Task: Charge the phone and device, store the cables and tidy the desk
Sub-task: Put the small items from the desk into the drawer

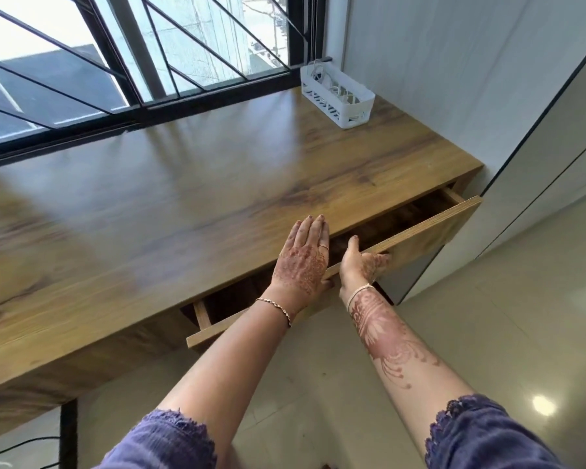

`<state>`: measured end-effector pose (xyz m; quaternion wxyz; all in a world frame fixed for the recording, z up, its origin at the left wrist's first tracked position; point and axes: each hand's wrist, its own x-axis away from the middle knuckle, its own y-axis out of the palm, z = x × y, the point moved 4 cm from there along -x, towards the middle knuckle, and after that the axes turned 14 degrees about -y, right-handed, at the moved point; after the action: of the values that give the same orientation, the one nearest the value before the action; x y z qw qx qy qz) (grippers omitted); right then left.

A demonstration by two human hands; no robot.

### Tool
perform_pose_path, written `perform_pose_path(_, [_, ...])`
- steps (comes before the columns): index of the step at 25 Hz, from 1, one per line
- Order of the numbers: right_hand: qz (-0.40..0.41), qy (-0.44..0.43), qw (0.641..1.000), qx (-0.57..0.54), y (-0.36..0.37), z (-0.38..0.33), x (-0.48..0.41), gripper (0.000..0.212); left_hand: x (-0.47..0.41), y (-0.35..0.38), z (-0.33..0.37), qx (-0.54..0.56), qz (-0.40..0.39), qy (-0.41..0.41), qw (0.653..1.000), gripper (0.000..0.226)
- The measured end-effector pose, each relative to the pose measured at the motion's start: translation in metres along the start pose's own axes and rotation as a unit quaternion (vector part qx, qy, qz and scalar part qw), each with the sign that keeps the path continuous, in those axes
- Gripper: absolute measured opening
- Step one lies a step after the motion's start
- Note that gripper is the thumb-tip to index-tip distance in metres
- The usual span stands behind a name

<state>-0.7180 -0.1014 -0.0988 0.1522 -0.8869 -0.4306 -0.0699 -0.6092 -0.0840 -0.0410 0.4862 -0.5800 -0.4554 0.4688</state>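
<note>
A wooden table stands below a barred window, its drawer partly open. The left hand lies flat across the gap, fingers straight. The right hand grips the drawer's front panel. A white basket holding white cables sits at the table's far right corner.

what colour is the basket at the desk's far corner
The basket is white, with cut-out slots low on its walls; the head view shows it.
</note>
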Motion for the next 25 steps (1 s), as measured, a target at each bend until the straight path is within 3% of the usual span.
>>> perform_pose_path(6, [-0.07,0.008,0.998,-0.004,0.034,-0.017,-0.007,0.13,-0.03,0.008,-0.027,0.051,-0.064,-0.122,0.989,0.101])
perform_pose_path(10, [-0.076,0.022,0.995,-0.065,0.048,-0.022,-0.013,0.144,-0.039,0.017,-0.034,0.055,-0.032,-0.121,0.991,0.083])
perform_pose_path(15, [-0.074,-0.015,0.996,-0.037,0.052,-0.008,-0.028,0.117,-0.037,0.023,-0.037,0.056,-0.005,-0.112,0.992,0.081])
perform_pose_path(18, [-0.063,-0.04,0.997,-0.028,0.05,-0.01,-0.027,0.115,-0.037,0.022,-0.037,0.066,-0.01,-0.108,0.992,0.083])
perform_pose_path(23, [-0.077,-0.006,0.995,-0.067,0.045,-0.015,-0.026,0.124,-0.035,0.021,-0.038,0.066,-0.031,-0.107,0.992,0.084])
perform_pose_path(25, [-0.085,0.005,0.996,-0.034,0.038,-0.018,-0.022,0.126,-0.032,0.017,-0.039,0.065,-0.046,-0.098,0.992,0.085])
